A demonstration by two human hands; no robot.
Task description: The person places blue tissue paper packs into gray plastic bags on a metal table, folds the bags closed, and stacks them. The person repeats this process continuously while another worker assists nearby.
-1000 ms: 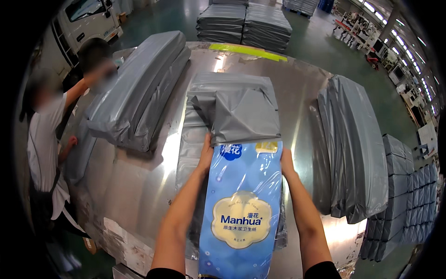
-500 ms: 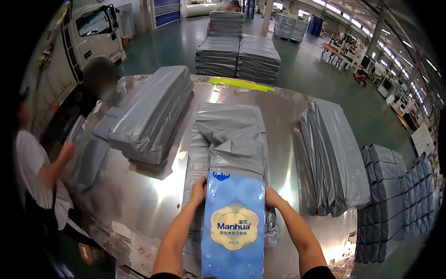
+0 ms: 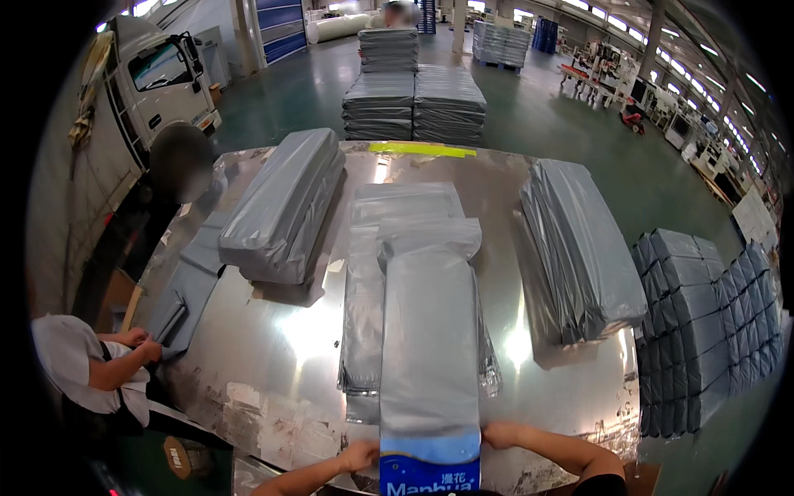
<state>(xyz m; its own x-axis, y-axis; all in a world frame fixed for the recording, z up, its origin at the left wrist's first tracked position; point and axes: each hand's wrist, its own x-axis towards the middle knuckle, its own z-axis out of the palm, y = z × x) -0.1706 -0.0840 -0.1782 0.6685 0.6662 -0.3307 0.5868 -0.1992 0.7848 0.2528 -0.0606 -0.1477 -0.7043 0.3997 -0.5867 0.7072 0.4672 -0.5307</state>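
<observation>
A long grey plastic bag (image 3: 430,331) covers most of a blue plastic-wrapped pack (image 3: 430,473); only the pack's near end shows at the lower edge. My left hand (image 3: 361,456) is closed at the left side of the bag's mouth. At the right side of the mouth, my right hand (image 3: 500,436) is closed on the edge too. The fingertips of both hands are partly hidden against the bag. Beneath the covered pack lie flat grey bags (image 3: 364,331), their ends sticking out on both sides.
Piles of folded grey bags stand on the metal table (image 3: 273,364), one at left (image 3: 281,207) and one at right (image 3: 579,248). A co-worker (image 3: 91,364) handles grey plastic at the left edge. Grey-wrapped bundles (image 3: 682,331) stand beyond the right edge, more stacks (image 3: 413,103) behind.
Both hands have come toward me, drawing the grey bag down over the blue pack, which was largely uncovered before. The co-worker at left has bent lower, hands now at the table's edge.
</observation>
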